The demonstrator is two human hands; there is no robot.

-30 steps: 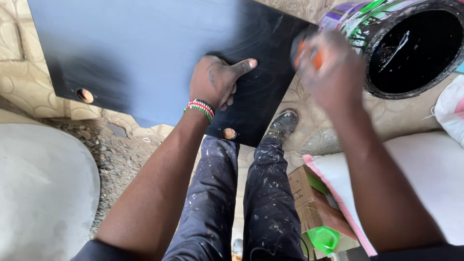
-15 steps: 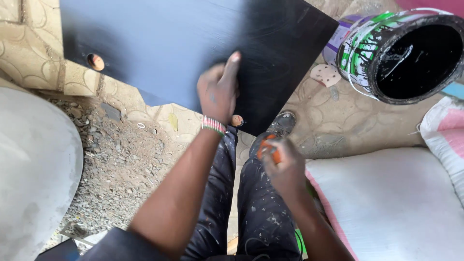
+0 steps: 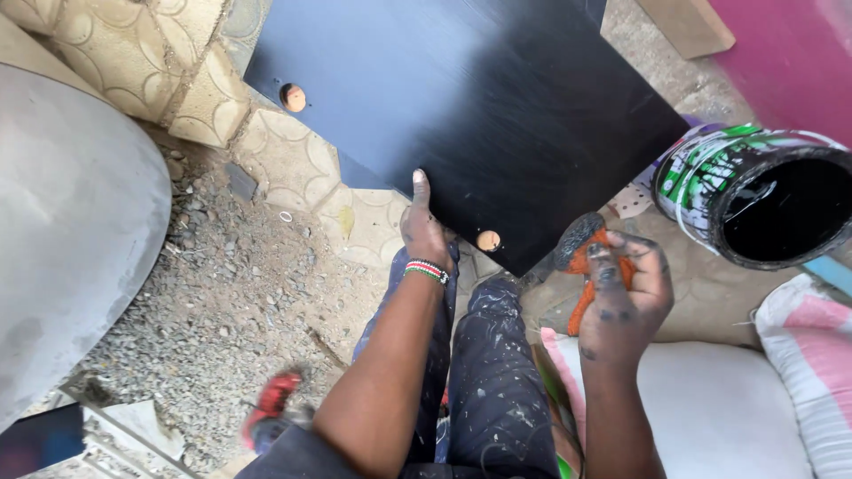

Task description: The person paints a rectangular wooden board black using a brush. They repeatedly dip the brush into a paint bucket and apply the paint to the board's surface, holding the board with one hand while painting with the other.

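head view is showing a black board (image 3: 479, 115) lying tilted across the person's knees, its long axis running from upper left to lower right. left hand (image 3: 422, 232) is gripping its near edge, thumb pointing up. right hand (image 3: 623, 293) is closing around an orange sponge (image 3: 586, 266), near the paint can (image 3: 754, 191).

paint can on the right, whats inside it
The paint can is open and tilted toward the camera. Inside shows glossy black paint with a thin pale streak across it. How deep it goes and the can's bottom cannot be seen.
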